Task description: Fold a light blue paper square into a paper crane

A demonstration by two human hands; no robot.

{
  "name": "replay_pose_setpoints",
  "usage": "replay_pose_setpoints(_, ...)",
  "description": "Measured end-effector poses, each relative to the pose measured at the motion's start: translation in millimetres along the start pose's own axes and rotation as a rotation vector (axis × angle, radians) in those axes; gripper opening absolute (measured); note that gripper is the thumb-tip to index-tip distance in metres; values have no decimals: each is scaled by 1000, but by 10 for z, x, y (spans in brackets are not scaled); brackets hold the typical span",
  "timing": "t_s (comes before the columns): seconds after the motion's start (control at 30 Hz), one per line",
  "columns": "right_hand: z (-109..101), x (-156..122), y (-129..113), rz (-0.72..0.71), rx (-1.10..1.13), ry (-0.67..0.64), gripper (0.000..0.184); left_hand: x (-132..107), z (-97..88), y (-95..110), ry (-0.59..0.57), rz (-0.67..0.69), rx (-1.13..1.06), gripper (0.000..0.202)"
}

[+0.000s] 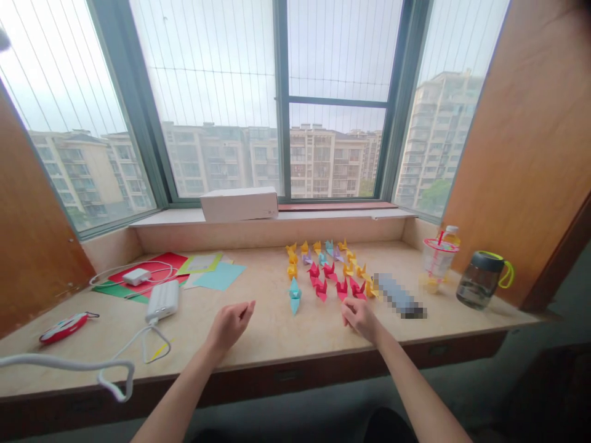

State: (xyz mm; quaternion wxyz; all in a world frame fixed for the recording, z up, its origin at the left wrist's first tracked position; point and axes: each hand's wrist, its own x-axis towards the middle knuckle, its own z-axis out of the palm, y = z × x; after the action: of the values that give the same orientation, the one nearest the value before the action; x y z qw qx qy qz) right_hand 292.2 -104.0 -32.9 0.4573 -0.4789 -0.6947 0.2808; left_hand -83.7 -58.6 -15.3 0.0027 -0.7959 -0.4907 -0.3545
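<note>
My left hand (232, 322) rests on the table in a loose fist, with nothing visible in its curled fingers. To its right, apart from it, lies a light-blue folded paper crane (295, 297). My right hand (361, 316), also curled closed, sits just in front of the red paper cranes, nearest to one red crane (342, 288); no object shows in its fingers. Several paper cranes stand in rows between and beyond the hands: red ones (321, 291), yellow ones (292, 271), a purple one (307, 257) and a light-blue one (329, 247).
At the left lie coloured paper sheets (220, 277), a white charger (136, 276), a white power bank (162, 301), a cable (69, 362) and a red-and-white tool (63, 329). A blurred flat object (398, 296), lidded cup (438, 258) and bottle (479, 282) stand right. A white box (240, 204) sits on the sill.
</note>
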Motion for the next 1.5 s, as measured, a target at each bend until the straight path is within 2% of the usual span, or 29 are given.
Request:
replay_pose_setpoints(0.2,-33,40,70,26,50,38,38,3,-36,-18,92,-186,-159,49)
replay_pose_setpoints(0.33,-37,36,102,19,66,51,37,-15,-72,7,101,-227,-232,47)
replay_pose_setpoints(0.6,-33,1,88,27,80,70,33,-61,-70,22,-1,-219,-279,48)
replay_pose_setpoints(1.03,-34,-23,-38,28,54,70,32,-59,-68,-19,-12,-195,-243,50)
replay_pose_setpoints(1.37,-41,-23,-9,18,46,94,35,-53,-98,39,-26,-199,-277,49)
replay_pose_setpoints(1.5,-38,-35,-27,27,44,100,35,-73,-69,55,-23,-116,-227,49)
